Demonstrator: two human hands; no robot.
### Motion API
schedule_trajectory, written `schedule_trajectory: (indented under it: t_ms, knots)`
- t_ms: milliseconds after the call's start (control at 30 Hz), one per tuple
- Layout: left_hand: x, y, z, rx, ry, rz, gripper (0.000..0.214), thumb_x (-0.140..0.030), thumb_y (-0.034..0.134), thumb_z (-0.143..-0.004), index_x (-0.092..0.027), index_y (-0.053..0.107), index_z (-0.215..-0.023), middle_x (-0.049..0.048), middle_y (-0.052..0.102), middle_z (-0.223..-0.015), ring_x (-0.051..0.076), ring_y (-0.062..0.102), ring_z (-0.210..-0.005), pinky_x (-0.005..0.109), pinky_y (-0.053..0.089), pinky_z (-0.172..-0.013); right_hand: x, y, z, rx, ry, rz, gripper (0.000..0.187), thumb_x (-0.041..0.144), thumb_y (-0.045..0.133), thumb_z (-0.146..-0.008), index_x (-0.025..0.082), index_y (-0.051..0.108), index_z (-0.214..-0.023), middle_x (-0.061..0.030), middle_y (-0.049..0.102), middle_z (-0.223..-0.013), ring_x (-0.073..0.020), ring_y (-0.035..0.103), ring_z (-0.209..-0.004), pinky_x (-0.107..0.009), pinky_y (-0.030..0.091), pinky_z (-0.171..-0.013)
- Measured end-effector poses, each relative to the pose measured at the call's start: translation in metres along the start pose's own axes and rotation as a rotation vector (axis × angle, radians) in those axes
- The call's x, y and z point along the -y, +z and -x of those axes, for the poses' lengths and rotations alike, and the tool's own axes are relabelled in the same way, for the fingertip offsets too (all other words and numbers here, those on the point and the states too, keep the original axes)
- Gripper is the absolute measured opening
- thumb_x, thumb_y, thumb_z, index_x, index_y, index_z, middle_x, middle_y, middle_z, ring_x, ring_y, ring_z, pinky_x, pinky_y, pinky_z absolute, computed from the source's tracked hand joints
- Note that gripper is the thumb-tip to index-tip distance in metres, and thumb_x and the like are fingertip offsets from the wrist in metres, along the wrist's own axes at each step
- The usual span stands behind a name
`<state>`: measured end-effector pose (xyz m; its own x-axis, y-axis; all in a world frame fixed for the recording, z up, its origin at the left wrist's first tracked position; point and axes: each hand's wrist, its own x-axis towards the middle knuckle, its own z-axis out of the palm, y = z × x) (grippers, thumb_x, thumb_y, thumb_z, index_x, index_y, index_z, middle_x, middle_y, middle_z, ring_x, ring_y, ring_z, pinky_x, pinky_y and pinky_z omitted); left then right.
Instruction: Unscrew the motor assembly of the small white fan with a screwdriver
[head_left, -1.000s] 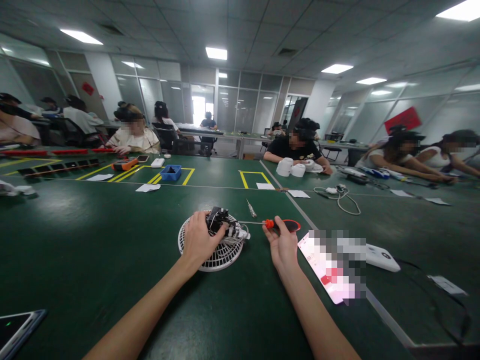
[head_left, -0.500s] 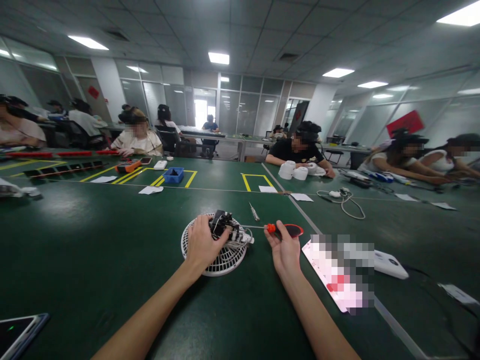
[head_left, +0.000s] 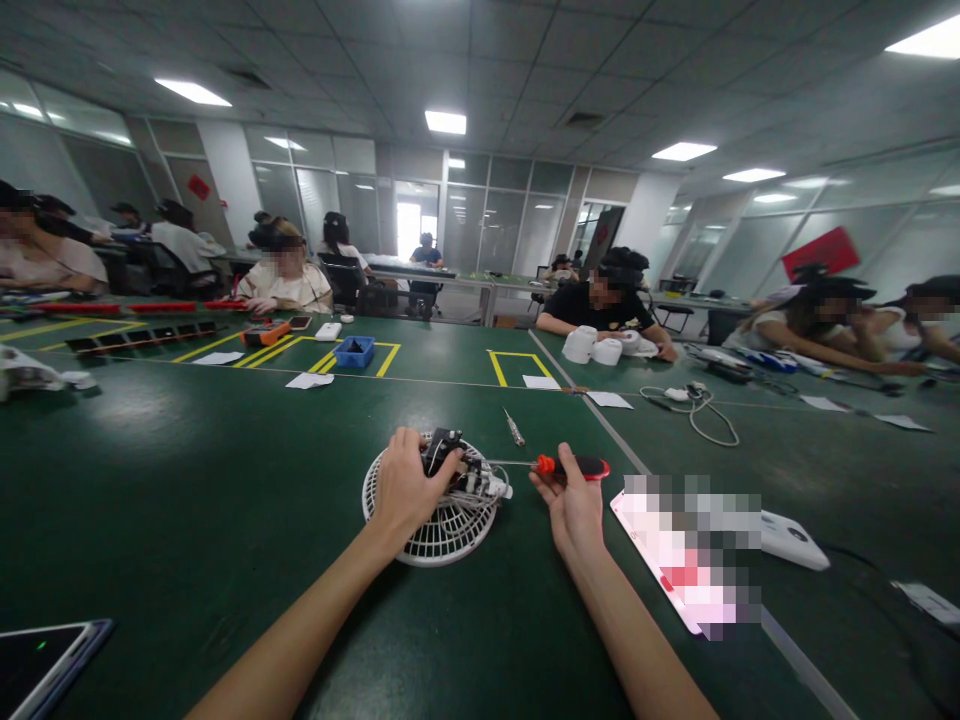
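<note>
Hardly anything has moved since 1 second ago: both hands keep the same holds, and only the view has drifted a little. The green table (head_left: 187, 470) fills the lower picture, and the white fan grille (head_left: 442, 525) lies flat on it, straight ahead of the person. At the table's far side, well beyond the grille, 2 other people sit at their own work. The left hand (head_left: 405, 488) rests on the grille's upper part, its fingers closed around the black motor unit (head_left: 455, 467), which sits on the grille with pale wires bunched at its right edge. The right hand (head_left: 574, 508), apart from the left, lies just right of the grille and grips the red-and-black screwdriver (head_left: 576, 467); the shaft runs level leftward to the motor unit's right side. A white power bank (head_left: 795, 538) lies well to the grille's right. A phone (head_left: 45, 662) lies far to its lower left. A small screwdriver (head_left: 514, 428) lies just beyond the grille, untouched.
</note>
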<state>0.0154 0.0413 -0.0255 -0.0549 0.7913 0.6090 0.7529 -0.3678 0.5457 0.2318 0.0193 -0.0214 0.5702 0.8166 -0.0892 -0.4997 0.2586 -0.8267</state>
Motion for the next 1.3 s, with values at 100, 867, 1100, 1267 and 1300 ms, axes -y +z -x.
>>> schedule_trajectory:
  t_ms: [100, 867, 1100, 1267, 1300]
  knots:
    - [-0.001, 0.001, 0.0, 0.006, 0.044, 0.042, 0.035, -0.049, 0.058, -0.094, -0.019, 0.053, -0.112, 0.009, 0.059, -0.11, 0.025, 0.062, -0.096, 0.043, 0.054, -0.085, -0.001, -0.003, -0.002, -0.01, 0.008, -0.06, 0.045, 0.04, 0.086, -0.063, 0.024, 0.052, -0.088, 0.0062, 0.065, -0.07, -0.0163, 0.068, -0.067, -0.033, 0.063, -0.064]
    - [-0.002, -0.001, -0.001, 0.04, 0.335, 0.151, 0.034, -0.032, 0.058, -0.096, -0.026, 0.064, -0.128, 0.009, 0.064, -0.125, 0.025, 0.061, -0.117, 0.048, 0.053, -0.104, -0.002, 0.002, 0.009, -0.082, -0.006, -0.024, 0.041, 0.038, 0.084, -0.06, 0.023, 0.054, -0.083, 0.0067, 0.064, -0.067, -0.0135, 0.063, -0.06, -0.024, 0.052, -0.053]
    - [0.0, -0.005, -0.002, 0.078, 0.347, 0.162, 0.042, -0.028, 0.064, -0.088, -0.027, 0.062, -0.131, 0.0086, 0.061, -0.13, 0.025, 0.06, -0.119, 0.046, 0.052, -0.106, 0.0, 0.001, 0.008, -0.071, 0.001, -0.087, 0.033, 0.027, 0.072, -0.058, 0.021, 0.061, -0.089, 0.0062, 0.064, -0.066, -0.0132, 0.064, -0.061, -0.024, 0.054, -0.058]
    - [0.002, -0.003, -0.002, 0.054, 0.347, 0.145, 0.04, -0.03, 0.064, -0.09, -0.028, 0.062, -0.13, 0.0087, 0.063, -0.129, 0.026, 0.062, -0.118, 0.047, 0.054, -0.105, 0.001, 0.005, 0.011, -0.063, -0.037, -0.04, 0.037, 0.032, 0.081, -0.058, 0.02, 0.059, -0.085, 0.009, 0.057, -0.055, -0.0085, 0.049, -0.044, -0.021, 0.045, -0.047]
    - [0.002, -0.002, -0.001, 0.048, 0.346, 0.14, 0.039, -0.03, 0.064, -0.091, -0.028, 0.062, -0.13, 0.0088, 0.063, -0.128, 0.026, 0.062, -0.118, 0.048, 0.054, -0.104, 0.0, 0.005, 0.012, -0.057, -0.047, -0.028, 0.038, 0.034, 0.084, -0.057, 0.02, 0.059, -0.082, 0.0094, 0.056, -0.054, -0.0081, 0.047, -0.044, -0.021, 0.043, -0.046]
